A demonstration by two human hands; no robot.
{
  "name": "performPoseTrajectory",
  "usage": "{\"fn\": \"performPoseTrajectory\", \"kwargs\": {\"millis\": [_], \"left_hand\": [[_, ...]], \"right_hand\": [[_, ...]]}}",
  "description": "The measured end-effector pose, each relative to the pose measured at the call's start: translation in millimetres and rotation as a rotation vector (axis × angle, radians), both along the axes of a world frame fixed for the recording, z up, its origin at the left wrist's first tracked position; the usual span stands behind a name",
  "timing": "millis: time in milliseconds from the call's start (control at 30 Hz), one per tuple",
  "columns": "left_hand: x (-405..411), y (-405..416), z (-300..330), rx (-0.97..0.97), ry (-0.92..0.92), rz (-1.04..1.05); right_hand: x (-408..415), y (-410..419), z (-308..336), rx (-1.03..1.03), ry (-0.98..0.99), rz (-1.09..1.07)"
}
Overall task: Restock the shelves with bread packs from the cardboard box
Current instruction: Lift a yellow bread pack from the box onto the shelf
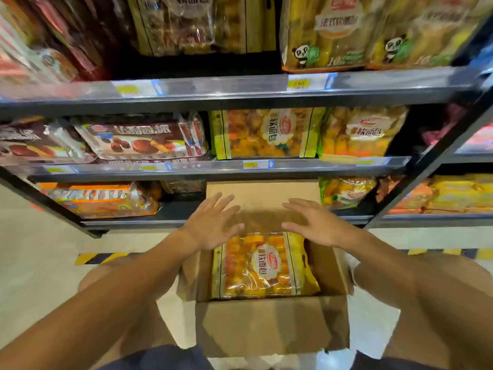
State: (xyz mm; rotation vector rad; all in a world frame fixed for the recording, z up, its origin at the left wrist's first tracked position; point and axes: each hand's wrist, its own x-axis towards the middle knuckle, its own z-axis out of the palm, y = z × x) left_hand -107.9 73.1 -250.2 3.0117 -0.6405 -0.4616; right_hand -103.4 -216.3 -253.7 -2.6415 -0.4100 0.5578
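An open cardboard box sits on the floor between my knees, in front of the shelves. Inside it lies a yellow-and-orange bread pack, label up. My left hand hovers over the pack's far left corner, fingers spread, holding nothing. Over the far right corner my right hand is likewise spread and holds nothing. Matching bread packs stand on the middle shelf straight ahead.
Chocolate cake packs fill the middle shelf's left side. Panda-printed packs stand on the top shelf. The bottom shelf holds orange packs at left and a yellow pack at right. Black uprights frame the unit; a yellow-black floor stripe runs below.
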Motion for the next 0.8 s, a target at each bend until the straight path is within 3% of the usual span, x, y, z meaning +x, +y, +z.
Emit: {"fn": "performPoseTrajectory", "kwargs": {"millis": [300, 500, 800], "left_hand": [[-2, -15, -97, 0.1, 0.448, 0.18], [8, -21, -146, 0.112, 0.636, 0.267], [3, -6, -213, -0.058, 0.785, 0.579]], "right_hand": [[-8, -26, -104, -0.076, 0.328, -0.11], [5, -31, -146, -0.182, 0.392, -0.11], [1, -20, -195, -0.002, 0.7, -0.405]]}}
